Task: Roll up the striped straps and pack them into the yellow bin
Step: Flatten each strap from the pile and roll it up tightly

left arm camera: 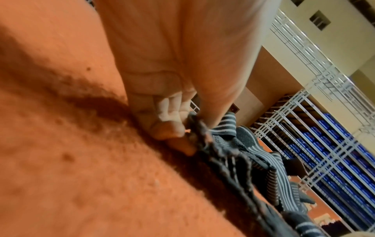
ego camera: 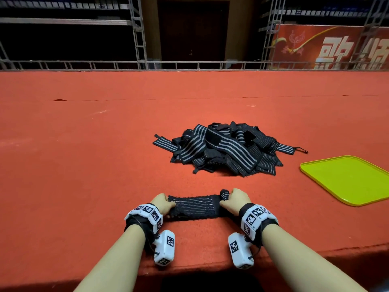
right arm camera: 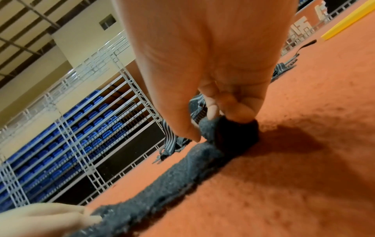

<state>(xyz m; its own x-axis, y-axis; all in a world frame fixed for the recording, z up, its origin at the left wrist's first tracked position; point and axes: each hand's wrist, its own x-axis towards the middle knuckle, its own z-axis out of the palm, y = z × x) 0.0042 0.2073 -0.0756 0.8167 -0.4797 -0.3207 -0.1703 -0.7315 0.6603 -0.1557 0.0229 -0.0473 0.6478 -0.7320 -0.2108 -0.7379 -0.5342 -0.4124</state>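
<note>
Sat stretched flat across the near edge of the red table (ego camera: 105, 144): one strap (ego camera: 195, 206), black with thin pale stripes, held at both ends. Left hand (ego camera: 162, 204) pinched the left end, thumb and curled fingers (left arm camera: 168, 128) closed on the frayed edge, seen close in the left wrist view. Right hand (ego camera: 235, 200) gripped the right end, where a small tight roll (right arm camera: 229, 136) had formed; fingers (right arm camera: 237, 112) pressed on top of it, thumb alongside. Roll rested on the table, the rest of the strap unrolled between the hands. Farther back, near the table's middle, lay the pile (ego camera: 223, 148) of loose straps, tangled, some broad-striped, some fine-striped. To the right of the pile and apart from it, the yellow bin (ego camera: 345, 178), shallow, nothing in the visible part. Beyond the table, metal railings (ego camera: 139, 39) and a red banner (ego camera: 328, 47).
</note>
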